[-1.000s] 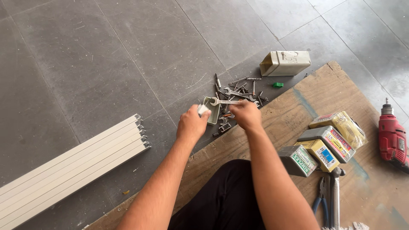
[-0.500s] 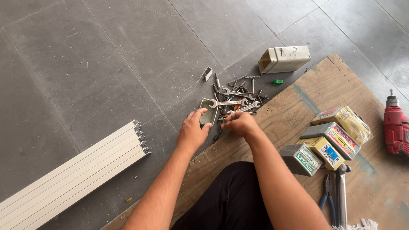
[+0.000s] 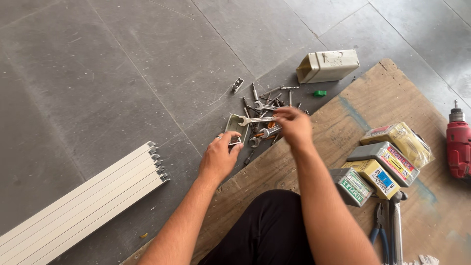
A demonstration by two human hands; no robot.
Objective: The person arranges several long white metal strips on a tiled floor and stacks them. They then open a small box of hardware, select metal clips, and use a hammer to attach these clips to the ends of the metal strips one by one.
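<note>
My left hand (image 3: 219, 157) rests on the grey floor with its fingertips on the near end of a small grey open box (image 3: 235, 128). My right hand (image 3: 293, 126) hovers over a heap of wrenches, bits and screws (image 3: 265, 105); its fingers pinch the end of a silver open-end wrench (image 3: 256, 119) that lies across the small box. A small metal bracket (image 3: 237, 85) lies alone on the floor beyond the heap.
A cream rectangular container (image 3: 327, 66) lies on its side past the heap, a small green piece (image 3: 320, 93) beside it. On the plywood board (image 3: 343, 118) sit several screw boxes (image 3: 380, 167), pliers (image 3: 380, 230) and a red drill (image 3: 458, 142). White slats (image 3: 83, 206) lie at left.
The small bracket left my left hand and now lies on the floor beyond the heap. My left hand moved back to the small box. My right hand took hold of a wrench.
</note>
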